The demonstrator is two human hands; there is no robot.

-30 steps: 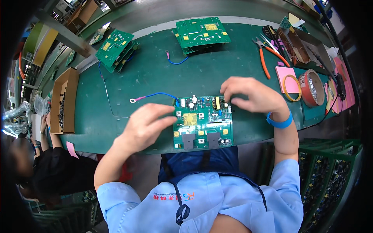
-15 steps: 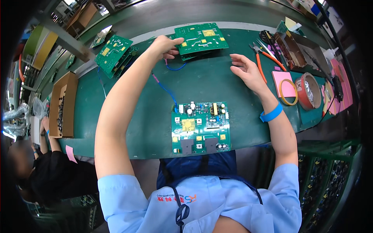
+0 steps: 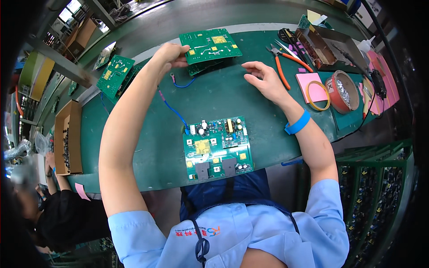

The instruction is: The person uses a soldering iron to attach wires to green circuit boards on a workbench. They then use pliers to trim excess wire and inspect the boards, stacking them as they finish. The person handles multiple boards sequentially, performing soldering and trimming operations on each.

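Observation:
My left hand (image 3: 172,54) pinches the left edge of a green circuit board (image 3: 208,48) at the far side of the bench. Its thumb lies on top and its fingers go underneath. That board is slightly raised over another circuit board (image 3: 203,67), with a gap at the front. Empty and with fingers apart, my right hand (image 3: 263,79) hovers to the right of these boards. In front of me a circuit board with parts (image 3: 219,149) lies component side up at the near edge. A blue wire (image 3: 175,112) runs from its upper left corner.
Another stack of circuit boards (image 3: 115,73) sits at left, partly behind my left arm. To the right are orange-handled pliers (image 3: 282,71), a pink pad (image 3: 307,87), a yellow tape ring (image 3: 318,96), a red tub (image 3: 343,91) and a brown tray (image 3: 319,47). A co-worker's hand (image 3: 49,163) is beside a cardboard box (image 3: 69,138).
My left hand has closed on the top board's left edge, and the board has risen a little off the one below. The whole view has shifted, moving the bench items leftward.

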